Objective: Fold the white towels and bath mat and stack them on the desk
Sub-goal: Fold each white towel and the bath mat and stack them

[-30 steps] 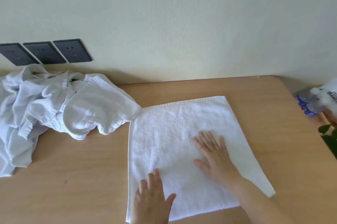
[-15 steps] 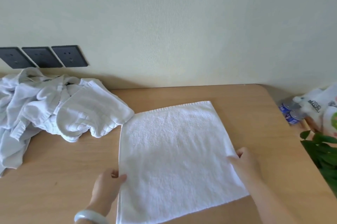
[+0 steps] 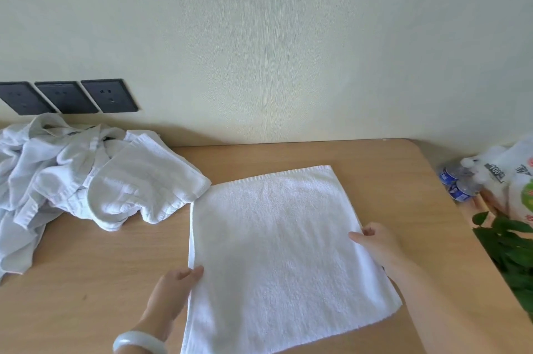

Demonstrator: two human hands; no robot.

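Observation:
A white towel (image 3: 277, 249) lies flat and folded square on the wooden desk (image 3: 86, 296), slightly turned. My left hand (image 3: 173, 293) pinches its left edge, thumb on top. My right hand (image 3: 375, 241) grips the right edge about halfway along, thumb over the cloth. A heap of crumpled white towels and a ribbed bath mat (image 3: 95, 180) lies at the back left of the desk, its corner touching the flat towel's far left corner.
Three dark wall sockets (image 3: 69, 97) sit above the heap. Off the desk's right edge are small blue-labelled bottles (image 3: 458, 183), a white plastic bag (image 3: 510, 174) and a green leafy plant (image 3: 513, 252). A pale bangle (image 3: 138, 340) circles my left wrist.
A second ago both palms lay flat on top of the towel. They slid outward to the left and right edges and now hold them. The towel has not moved.

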